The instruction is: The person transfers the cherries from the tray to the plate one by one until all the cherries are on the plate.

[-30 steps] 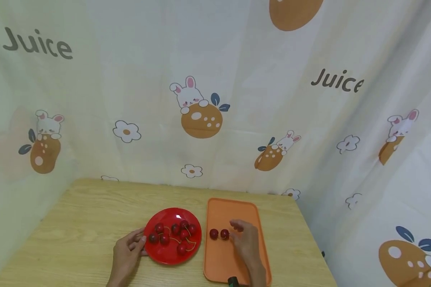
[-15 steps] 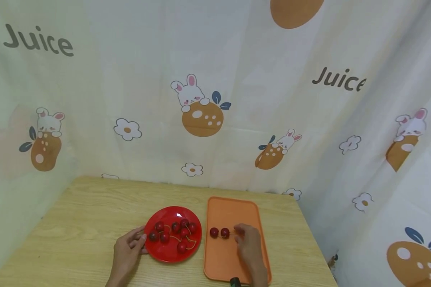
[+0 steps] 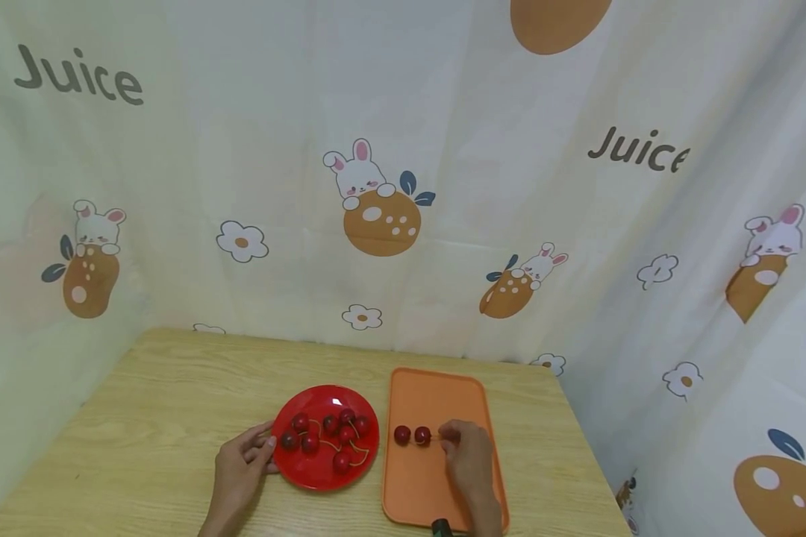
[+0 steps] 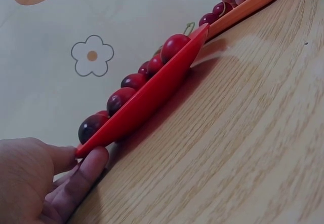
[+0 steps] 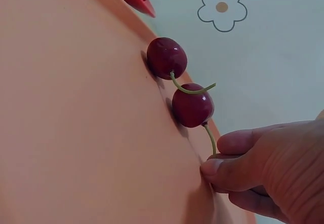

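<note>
My left hand (image 3: 237,470) pinches the left rim of a red plate (image 3: 307,476), thumb on top and fingers beneath. Several dark red cherries (image 4: 120,100), some with green stems, lie in the plate. On the orange tray (image 3: 413,488) to its right, two more cherries sit side by side. Thumb and fingertips of my right hand (image 3: 472,459) pinch the stem (image 5: 211,139) of the nearer cherry (image 5: 192,106), which appears to rest on the tray. The stem of the farther cherry (image 5: 166,58) curves across the nearer one.
Plate and tray stand close together on a wooden table (image 3: 195,380). A curtain (image 3: 275,149) printed with rabbits, fruit and flowers hangs behind and at both sides. A dark object (image 3: 441,528) shows near my right wrist at the lower edge of the head view.
My right hand has shifted slightly right and its fingertips have closed on the cherry's stem. My left hand keeps its hold on the plate; the cherries look unmoved.
</note>
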`<state>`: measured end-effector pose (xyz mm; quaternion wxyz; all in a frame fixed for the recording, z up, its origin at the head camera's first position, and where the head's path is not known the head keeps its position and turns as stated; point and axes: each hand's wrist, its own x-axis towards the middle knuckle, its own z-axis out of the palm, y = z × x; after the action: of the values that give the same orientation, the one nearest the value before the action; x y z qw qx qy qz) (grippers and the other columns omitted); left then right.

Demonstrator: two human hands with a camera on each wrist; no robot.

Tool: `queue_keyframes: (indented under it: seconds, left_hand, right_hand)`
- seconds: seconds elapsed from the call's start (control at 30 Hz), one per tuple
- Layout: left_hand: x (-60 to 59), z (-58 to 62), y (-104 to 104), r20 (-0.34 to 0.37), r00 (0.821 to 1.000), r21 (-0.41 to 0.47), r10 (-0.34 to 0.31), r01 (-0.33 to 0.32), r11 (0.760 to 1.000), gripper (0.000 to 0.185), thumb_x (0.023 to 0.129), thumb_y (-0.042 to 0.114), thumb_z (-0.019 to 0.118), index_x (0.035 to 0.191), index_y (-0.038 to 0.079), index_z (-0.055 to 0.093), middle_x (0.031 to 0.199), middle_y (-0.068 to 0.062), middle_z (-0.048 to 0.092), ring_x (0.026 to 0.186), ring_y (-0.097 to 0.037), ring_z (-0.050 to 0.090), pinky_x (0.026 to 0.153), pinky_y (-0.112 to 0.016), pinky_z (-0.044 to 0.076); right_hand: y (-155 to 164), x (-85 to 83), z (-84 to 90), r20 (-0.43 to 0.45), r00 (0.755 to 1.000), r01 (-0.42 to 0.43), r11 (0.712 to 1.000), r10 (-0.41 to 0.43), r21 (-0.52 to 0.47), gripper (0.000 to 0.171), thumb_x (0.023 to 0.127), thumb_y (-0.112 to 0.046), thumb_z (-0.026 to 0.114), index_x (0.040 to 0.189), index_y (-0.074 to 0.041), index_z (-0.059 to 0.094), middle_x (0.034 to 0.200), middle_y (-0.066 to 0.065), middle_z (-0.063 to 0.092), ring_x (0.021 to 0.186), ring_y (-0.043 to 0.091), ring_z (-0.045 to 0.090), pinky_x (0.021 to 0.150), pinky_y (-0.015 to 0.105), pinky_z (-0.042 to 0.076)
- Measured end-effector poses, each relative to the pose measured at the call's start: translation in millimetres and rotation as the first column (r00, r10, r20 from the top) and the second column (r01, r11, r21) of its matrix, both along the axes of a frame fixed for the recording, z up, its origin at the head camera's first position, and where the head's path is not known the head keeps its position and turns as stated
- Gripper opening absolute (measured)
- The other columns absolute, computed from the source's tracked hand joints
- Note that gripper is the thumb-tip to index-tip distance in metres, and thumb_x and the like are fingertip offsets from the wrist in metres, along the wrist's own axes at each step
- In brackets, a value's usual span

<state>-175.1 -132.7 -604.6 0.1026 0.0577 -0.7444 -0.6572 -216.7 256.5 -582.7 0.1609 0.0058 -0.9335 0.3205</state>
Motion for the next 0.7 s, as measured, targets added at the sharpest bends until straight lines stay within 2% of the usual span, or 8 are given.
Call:
queue_keyframes:
  seconds: [0.2,0.37,0.57,0.7]
  left_hand:
    - [0.4,-1.4,-0.8,-0.005,1.0,-0.001,-0.001,0.001,1.0,0.037,0.103,-0.009,0.066,0.14,-0.011,0.066,0.113,-0.033,0.077,0.067,-0.01,0.077,0.063,-0.03,0.072]
    - [-1.1,-1.7,-0.8,-0.007,1.0,0.002,-0.004,0.004,1.0,0.038,0.103,-0.01,0.066,0.14,-0.012,0.066,0.113,-0.033,0.076,0.068,-0.009,0.077,0.063,-0.03,0.072]
    - [-1.1,-1.1,-0.4,-0.016,1.0,0.009,-0.006,0.006,1.0,0.038,0.103,-0.01,0.066,0.14,-0.012,0.065,0.113,-0.035,0.076,0.069,-0.009,0.077,0.063,-0.03,0.072]
    - [-0.5,-0.3,-0.8,-0.005,1.0,0.008,-0.003,0.003,1.0,0.038,0.103,-0.01,0.066,0.141,-0.012,0.065,0.114,-0.035,0.076,0.068,-0.009,0.077,0.063,-0.03,0.072]
  right_hand:
    - [0.8,1.3,0.5,0.0,1.0,-0.004,1.0,0.004,-0.03,0.025,0.083,0.016,0.083,0.089,-0.009,0.082,0.085,0.001,0.08,0.077,0.012,0.073,0.067,0.027,0.064]
    - [2.7,1.2,0.2,-0.019,1.0,0.002,0.993,-0.005,-0.114,0.022,0.082,0.016,0.084,0.086,-0.005,0.082,0.083,0.004,0.08,0.075,0.014,0.074,0.066,0.023,0.064]
    - [4.0,3.4,4.8,-0.041,0.999,-0.008,0.963,-0.004,-0.27,0.018,0.08,0.016,0.086,0.086,0.0,0.082,0.081,0.01,0.081,0.07,0.016,0.076,0.062,0.017,0.063]
    - [4.3,3.2,4.0,-0.001,1.0,0.023,0.939,-0.025,-0.342,0.013,0.084,0.012,0.087,0.089,0.001,0.083,0.083,0.013,0.082,0.073,0.019,0.079,0.064,0.016,0.065]
